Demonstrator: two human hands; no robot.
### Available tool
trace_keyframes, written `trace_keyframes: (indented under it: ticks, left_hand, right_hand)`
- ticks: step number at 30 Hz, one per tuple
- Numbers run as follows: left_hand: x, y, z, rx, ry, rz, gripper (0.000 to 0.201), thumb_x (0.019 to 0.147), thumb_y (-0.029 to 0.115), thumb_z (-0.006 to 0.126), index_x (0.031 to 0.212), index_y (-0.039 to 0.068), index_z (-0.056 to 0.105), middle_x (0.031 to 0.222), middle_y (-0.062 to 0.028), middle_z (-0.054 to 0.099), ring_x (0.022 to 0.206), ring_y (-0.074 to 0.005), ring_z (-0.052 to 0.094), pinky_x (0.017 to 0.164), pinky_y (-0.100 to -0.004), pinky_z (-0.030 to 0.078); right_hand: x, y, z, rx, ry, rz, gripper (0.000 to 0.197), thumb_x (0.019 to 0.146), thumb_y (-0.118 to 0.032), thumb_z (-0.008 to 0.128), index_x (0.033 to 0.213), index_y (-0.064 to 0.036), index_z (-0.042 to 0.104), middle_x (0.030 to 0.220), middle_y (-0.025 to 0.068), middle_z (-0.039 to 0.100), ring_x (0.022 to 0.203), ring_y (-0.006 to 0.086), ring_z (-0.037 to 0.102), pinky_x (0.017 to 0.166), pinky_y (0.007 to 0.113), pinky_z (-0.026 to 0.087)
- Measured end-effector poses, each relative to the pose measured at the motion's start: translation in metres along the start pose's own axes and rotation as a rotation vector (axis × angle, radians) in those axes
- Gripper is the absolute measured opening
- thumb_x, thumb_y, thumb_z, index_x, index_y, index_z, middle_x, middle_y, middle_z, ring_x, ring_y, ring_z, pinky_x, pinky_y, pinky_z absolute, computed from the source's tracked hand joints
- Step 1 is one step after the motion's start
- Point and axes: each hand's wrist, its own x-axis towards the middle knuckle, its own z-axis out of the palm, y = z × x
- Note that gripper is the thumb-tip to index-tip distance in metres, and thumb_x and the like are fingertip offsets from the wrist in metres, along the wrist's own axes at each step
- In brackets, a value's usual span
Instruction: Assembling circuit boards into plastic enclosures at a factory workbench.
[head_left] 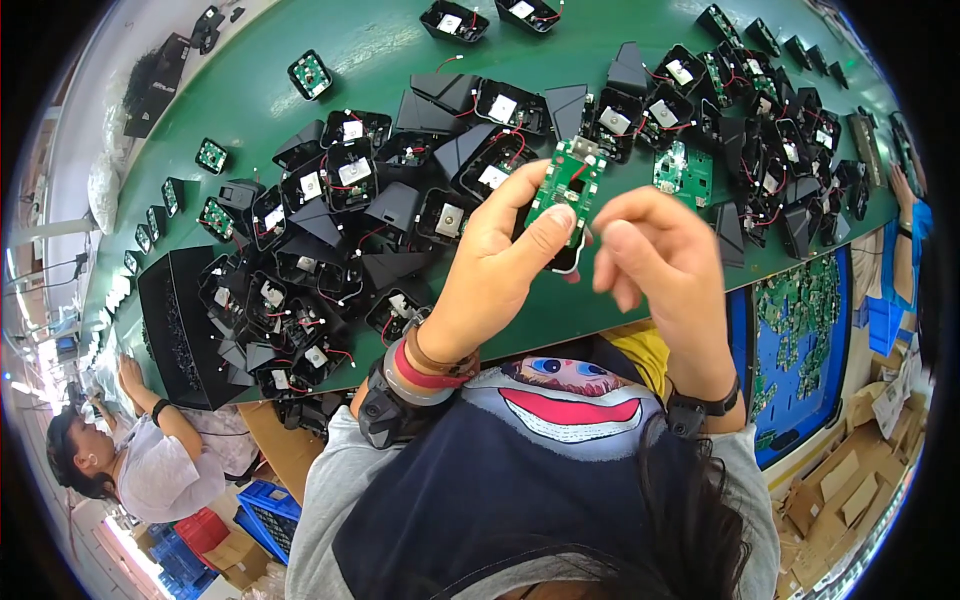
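Note:
My left hand (505, 245) is closed round a green circuit board (574, 180), its thumb lying across the board's face. A dark casing edge shows under the board's lower end; the rest of that casing is hidden. Just to the right, my right hand (662, 255) is raised with its fingers curled in and the thumb near the index finger. Whatever lies between those fingertips, if anything, is hidden. Behind the right hand, another green circuit board (683, 172) lies on the green table (385, 65). Open black housings (352, 172) with red wires crowd the table left of my left hand.
More black housings (790, 170) are heaped at the right. A black bin (185, 325) of small dark parts stands at the left edge. Blue trays (745, 350) of circuit boards are beside me on the right. Another person (165, 450) works at the lower left.

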Motion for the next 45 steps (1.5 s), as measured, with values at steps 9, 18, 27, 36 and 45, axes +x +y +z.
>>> trace_keyframes:
  ticks: [9,18,27,36,45]
  left_hand:
    - [0.001,-0.008,0.003,0.681,0.11,0.424,0.028,0.083,0.007,0.058,0.111,0.0,0.056,0.098,-0.0068,0.055,0.089,-0.0114,0.054,0.076,-0.0262,0.045]
    - [0.0,-0.008,0.003,0.347,0.187,0.251,0.026,0.087,0.005,0.052,0.112,-0.001,0.054,0.089,-0.0017,0.06,0.073,-0.0061,0.054,0.063,-0.0211,0.046]
    - [-0.004,-0.007,0.004,0.423,0.152,0.159,0.017,0.085,0.003,0.053,0.102,-0.001,0.056,0.08,-0.003,0.061,0.064,-0.0066,0.057,0.055,-0.0201,0.046]
    - [-0.004,-0.004,0.005,0.662,0.228,0.374,0.021,0.075,0.0,0.056,0.095,-0.003,0.058,0.097,-0.017,0.06,0.087,-0.0308,0.06,0.077,-0.0348,0.048]
    - [-0.004,-0.007,0.005,0.937,0.281,0.526,0.022,0.074,-0.003,0.058,0.096,-0.002,0.059,0.103,-0.018,0.061,0.097,-0.0317,0.061,0.082,-0.0353,0.047]
  right_hand:
    - [0.016,0.008,0.01,-0.674,0.26,-0.62,0.021,0.077,0.001,0.069,0.097,-0.0031,0.068,0.086,0.0024,0.059,0.067,0.0052,0.05,0.054,0.018,0.037]
    - [0.032,0.027,0.02,-0.837,0.204,-1.016,0.018,0.076,0.006,0.068,0.092,-0.0014,0.067,0.091,0.0099,0.067,0.076,0.015,0.063,0.062,0.022,0.049]
    - [0.017,0.014,0.005,-0.795,0.202,-0.776,0.011,0.077,0.005,0.067,0.087,-0.0003,0.066,0.086,0.0059,0.063,0.072,0.01,0.056,0.059,0.019,0.042]
    - [0.011,0.011,0.015,-0.897,0.22,-0.782,0.022,0.075,0.007,0.068,0.094,-0.0018,0.062,0.084,0.0037,0.064,0.064,0.0067,0.05,0.055,0.019,0.039]
    - [0.013,0.007,0.021,-1.104,0.21,-0.802,0.044,0.074,0.007,0.069,0.111,-0.0036,0.048,0.084,0.0038,0.064,0.062,0.009,0.051,0.056,0.021,0.041]
